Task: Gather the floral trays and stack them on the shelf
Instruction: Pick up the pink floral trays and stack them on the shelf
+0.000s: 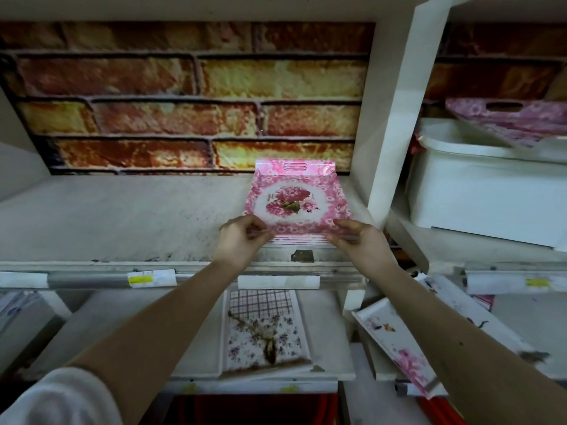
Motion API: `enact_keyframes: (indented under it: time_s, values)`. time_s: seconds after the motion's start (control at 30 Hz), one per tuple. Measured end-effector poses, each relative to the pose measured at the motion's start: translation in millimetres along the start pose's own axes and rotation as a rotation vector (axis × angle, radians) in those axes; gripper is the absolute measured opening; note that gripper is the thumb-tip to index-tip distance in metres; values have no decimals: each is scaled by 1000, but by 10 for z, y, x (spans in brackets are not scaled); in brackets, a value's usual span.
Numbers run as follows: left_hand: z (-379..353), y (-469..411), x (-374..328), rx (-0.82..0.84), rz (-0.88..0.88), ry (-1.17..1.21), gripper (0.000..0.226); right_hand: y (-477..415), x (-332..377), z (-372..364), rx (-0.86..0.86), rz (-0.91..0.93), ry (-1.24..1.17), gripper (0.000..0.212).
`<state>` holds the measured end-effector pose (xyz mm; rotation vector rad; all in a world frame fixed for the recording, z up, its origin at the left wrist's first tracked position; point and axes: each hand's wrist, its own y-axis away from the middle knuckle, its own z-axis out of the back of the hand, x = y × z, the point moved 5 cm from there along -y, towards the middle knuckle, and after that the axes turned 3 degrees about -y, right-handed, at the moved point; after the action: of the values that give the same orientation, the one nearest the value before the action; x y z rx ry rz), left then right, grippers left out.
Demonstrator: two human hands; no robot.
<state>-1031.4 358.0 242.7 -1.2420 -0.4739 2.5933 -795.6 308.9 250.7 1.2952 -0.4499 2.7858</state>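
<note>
A pink floral tray (296, 199) with a slotted handle lies flat on the white shelf (122, 216), close to the white upright on its right. My left hand (242, 239) holds the tray's near left corner, fingers curled at the rim. At the near right corner, my right hand (360, 239) grips it the same way. Another pink floral tray (515, 119) leans tilted on a white bin in the bay to the right. On the lower shelf lie a purple-flowered checked tray (264, 329) and a long white tray (399, 348) with pink flowers.
A brick-pattern wall (184, 96) backs the shelf. A white upright (395, 118) divides the bays. The white plastic bin (484, 188) fills the right bay. Price labels (152, 279) line the shelf's front rail. Bare shelf surface stretches left of the tray.
</note>
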Motion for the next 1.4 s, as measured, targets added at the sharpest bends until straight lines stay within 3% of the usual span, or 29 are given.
enact_keyframes:
  time_s: [0.3,0.47,0.67,0.93,1.4]
  values:
    - [-71,202,-258,-157,0,-138,12,272,6,288,-111,104,16,35]
    - [-227,322,-705,-97,2,54,4,401,-115,595,-71,114,-148,30]
    - [-465,557,-1441,-85,31,350,11,590,-253,1120,-57,168,-177,29]
    - [-1017,811,-2536,-92,35,395,12,882,-560,2198,-68,224,-249,26]
    - [-1935,1282,-3847,-16,224,619,12,1170,-1268,3586,-109,260,-413,15]
